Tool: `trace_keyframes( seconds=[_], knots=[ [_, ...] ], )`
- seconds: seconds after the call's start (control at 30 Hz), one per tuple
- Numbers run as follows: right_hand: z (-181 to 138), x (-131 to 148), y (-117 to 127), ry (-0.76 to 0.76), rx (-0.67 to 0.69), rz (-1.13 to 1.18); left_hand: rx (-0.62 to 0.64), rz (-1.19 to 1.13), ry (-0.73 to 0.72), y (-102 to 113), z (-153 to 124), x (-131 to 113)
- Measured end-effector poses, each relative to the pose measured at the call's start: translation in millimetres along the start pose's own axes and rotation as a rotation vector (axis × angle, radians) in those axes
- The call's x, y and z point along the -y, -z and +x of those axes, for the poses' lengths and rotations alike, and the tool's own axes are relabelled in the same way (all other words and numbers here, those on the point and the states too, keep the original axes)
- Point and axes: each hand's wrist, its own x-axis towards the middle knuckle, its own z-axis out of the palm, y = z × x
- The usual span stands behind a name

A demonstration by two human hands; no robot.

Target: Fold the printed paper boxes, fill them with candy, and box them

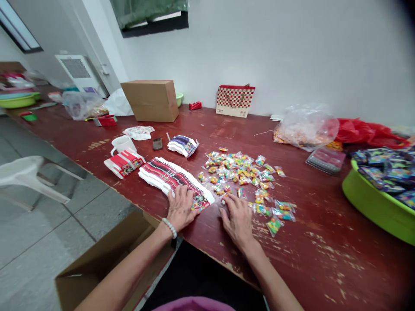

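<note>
One head camera is looking forward and down from the person's seat at the table's (207, 129) near edge; it is facing the white wall (275, 52) across the tabletop; both forearms are entering from below, close to the lens; floor and a chair (29, 175) are showing at left.

Fanned bags (168, 177) lie left of the sachets (241, 172); mug (122, 144) behind; basin (376, 203) far right.

No lettering is showing clearly enough to be read. The checkered paper bag (235, 101) against the wall is carrying a small line of print along its lower edge, too small to make out, and the fanned printed packets (171, 179) are showing only pictures.
</note>
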Motion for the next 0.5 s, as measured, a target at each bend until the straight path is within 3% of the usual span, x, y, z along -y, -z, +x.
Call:
trace_keyframes(
  seconds=[0.1, 0.2, 0.37, 0.5],
  knots=[
    [10, 12, -13, -0.076, 0.012, 0.178, -0.078, -0.093, 0.033, 3, -5, -2],
    [19, 19, -20, -0.125, 0.022, 0.313, -0.134, -0.328, 0.095, 5, -12, -7],
    [28, 21, -15, -0.131, 0.069, 0.474, -0.141, -0.576, 0.192, 8, -17, -11],
    [31, 22, 1, -0.147, 0.14, 0.698, -0.074, -0.772, 0.249, 21, -17, -8]
  ],
)
